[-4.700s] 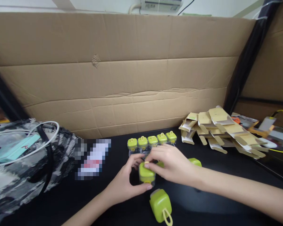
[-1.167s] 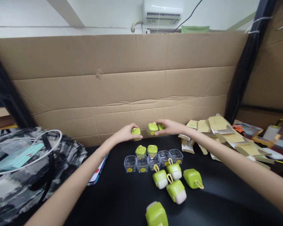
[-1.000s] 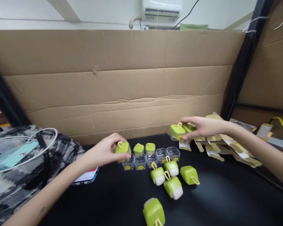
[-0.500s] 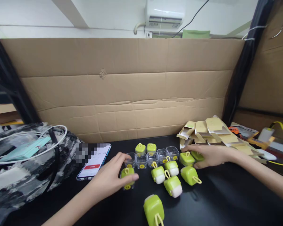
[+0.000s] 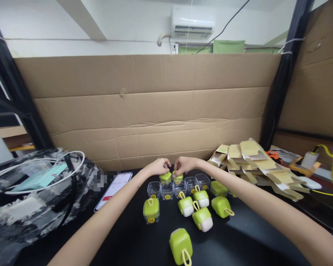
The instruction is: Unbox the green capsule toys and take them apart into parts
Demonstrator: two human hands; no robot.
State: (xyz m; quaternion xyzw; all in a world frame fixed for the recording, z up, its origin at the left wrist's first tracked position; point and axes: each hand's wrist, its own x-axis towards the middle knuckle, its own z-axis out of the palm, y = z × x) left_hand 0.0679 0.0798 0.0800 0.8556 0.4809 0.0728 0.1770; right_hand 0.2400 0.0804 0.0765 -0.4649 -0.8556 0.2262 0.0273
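At the back of the black table, my left hand [image 5: 159,167] pinches the top of a green cube-shaped case [image 5: 165,178] with its fingertips. Beside it, my right hand [image 5: 185,164] closes its fingers on a second green cube-shaped case [image 5: 178,180]; the exact grip is partly hidden. A row of clear plastic boxes [image 5: 167,191] with yellow stickers stands just in front. Nearer me, another green case with a yellow loop [image 5: 151,207] sits in a clear box. Several green-and-white cases [image 5: 203,218] lie to the right, and one green case [image 5: 181,245] rests close to me.
A phone [image 5: 115,188] lies left of the boxes, beside a patterned bag [image 5: 5,218] with a white cable. Flattened cartons [image 5: 249,155] are piled at the back right. A cardboard wall [image 5: 155,111] closes off the far side.
Both hands have moved inward to the two back cases. My left hand has come off the front left case, and my right hand has left the cases on the right.
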